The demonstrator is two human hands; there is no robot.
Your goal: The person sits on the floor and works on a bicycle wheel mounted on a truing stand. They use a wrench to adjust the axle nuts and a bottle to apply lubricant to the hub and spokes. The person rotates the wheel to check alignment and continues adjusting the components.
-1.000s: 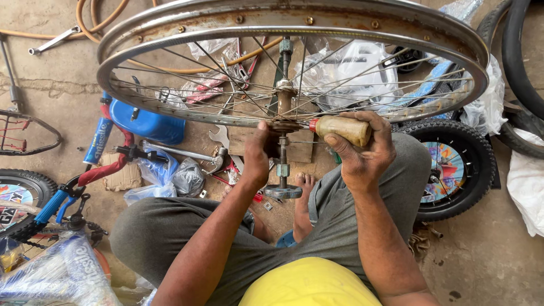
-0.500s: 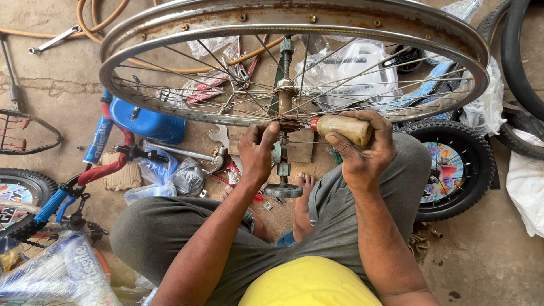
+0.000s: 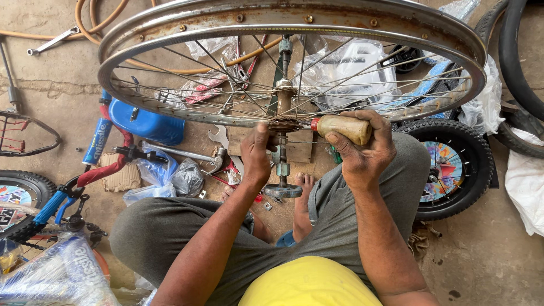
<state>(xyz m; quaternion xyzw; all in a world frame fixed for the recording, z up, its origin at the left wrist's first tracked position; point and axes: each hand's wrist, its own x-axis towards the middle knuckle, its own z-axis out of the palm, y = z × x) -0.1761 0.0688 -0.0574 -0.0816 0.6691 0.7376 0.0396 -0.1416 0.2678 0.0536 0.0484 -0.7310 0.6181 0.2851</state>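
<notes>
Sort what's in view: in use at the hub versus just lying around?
In use: spoked wheel rim; hub sprocket; wooden-handled tool, right hand gripping it; left hand at the hub; stand base.

Lying about: blue plastic part; small tyred wheel; hammer; orange hose.

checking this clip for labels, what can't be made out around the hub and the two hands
- Head view: tool tip beyond the wooden handle, hidden by the right hand and the hub.
- What the left hand fingers pinch, covered by them.
- Wheel rim top, cut off by the frame's upper edge.
</notes>
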